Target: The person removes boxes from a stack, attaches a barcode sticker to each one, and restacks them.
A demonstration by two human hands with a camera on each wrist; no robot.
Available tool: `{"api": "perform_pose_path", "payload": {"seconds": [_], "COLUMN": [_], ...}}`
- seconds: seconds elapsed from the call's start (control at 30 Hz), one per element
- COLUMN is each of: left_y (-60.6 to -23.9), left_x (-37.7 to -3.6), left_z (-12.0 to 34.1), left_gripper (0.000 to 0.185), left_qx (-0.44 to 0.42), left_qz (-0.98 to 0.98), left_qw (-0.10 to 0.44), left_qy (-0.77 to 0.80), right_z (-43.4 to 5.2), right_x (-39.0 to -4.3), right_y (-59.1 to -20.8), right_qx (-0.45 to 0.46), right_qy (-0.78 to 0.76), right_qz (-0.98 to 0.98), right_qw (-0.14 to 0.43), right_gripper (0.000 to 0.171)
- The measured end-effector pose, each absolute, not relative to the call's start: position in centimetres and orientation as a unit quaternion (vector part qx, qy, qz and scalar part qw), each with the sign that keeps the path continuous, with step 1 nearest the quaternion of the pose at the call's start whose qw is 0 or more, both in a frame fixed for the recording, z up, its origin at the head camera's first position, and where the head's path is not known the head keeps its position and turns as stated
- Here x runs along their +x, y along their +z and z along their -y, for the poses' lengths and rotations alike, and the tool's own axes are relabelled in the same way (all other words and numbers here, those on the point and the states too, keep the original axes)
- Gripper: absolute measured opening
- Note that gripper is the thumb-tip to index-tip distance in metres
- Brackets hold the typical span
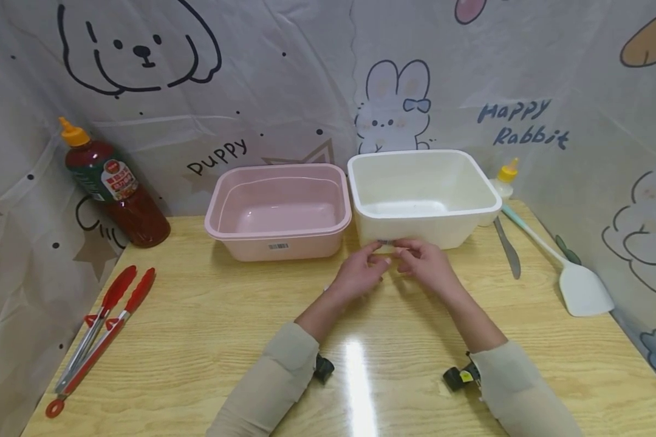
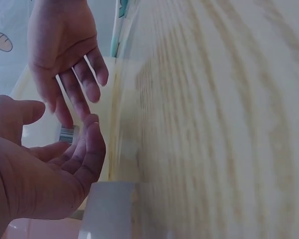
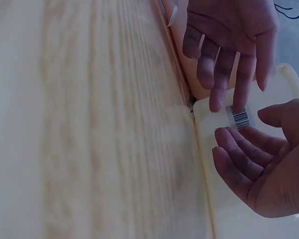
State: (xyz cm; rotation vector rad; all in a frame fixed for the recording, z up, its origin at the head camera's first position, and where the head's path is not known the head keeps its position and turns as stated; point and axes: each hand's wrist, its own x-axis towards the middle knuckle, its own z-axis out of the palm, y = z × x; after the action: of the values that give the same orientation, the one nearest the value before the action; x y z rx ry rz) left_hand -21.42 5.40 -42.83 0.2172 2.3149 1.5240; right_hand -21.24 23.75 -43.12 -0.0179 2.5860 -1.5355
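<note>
A white bin stands at the back of the table, with a small barcode sticker low on its front wall. Both hands are at this sticker, fingers loosely bent and pointing toward each other. My left hand comes in from the left, its fingertips close to the sticker's edge. From the right, my right hand has its fingertips right beside the sticker. Neither hand holds anything that shows. Left of the white bin sits a pink basin with a barcode label of its own.
A sauce bottle stands at the back left, with red-handled tongs in front. On the right are a small yellow-capped bottle, a knife and a white spatula. A patterned cloth hangs behind the table.
</note>
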Motion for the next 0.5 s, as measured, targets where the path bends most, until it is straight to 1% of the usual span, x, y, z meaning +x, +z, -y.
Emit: {"api": "perform_pose_path", "payload": {"seconds": [0.13, 0.27, 0.37, 0.5], "left_y": [-42.7, -42.4, -42.4, -42.8], "left_x": [-21.6, -21.7, -21.7, -21.8], "left_z": [-5.6, -5.4, -5.0, -4.9], "left_gripper": [0.057, 0.053, 0.054, 0.059], "left_qx": [0.097, 0.102, 0.093, 0.093], "left_qz": [-0.817, -0.821, -0.829, -0.833], "left_qw": [0.188, 0.182, 0.179, 0.185], "left_qy": [0.537, 0.532, 0.523, 0.513], "right_z": [-23.5, -23.5, -23.7, -23.7], "right_x": [-21.1, -21.0, -21.0, -21.0], "right_y": [-43.0, -42.4, -42.1, -42.4], "right_qx": [-0.018, -0.025, -0.023, -0.026], "right_qy": [-0.497, -0.486, -0.478, -0.464], "right_qz": [-0.864, -0.871, -0.876, -0.881], "right_qw": [0.078, 0.065, 0.061, 0.092], "right_gripper": [0.046, 0.044, 0.044, 0.047]}}
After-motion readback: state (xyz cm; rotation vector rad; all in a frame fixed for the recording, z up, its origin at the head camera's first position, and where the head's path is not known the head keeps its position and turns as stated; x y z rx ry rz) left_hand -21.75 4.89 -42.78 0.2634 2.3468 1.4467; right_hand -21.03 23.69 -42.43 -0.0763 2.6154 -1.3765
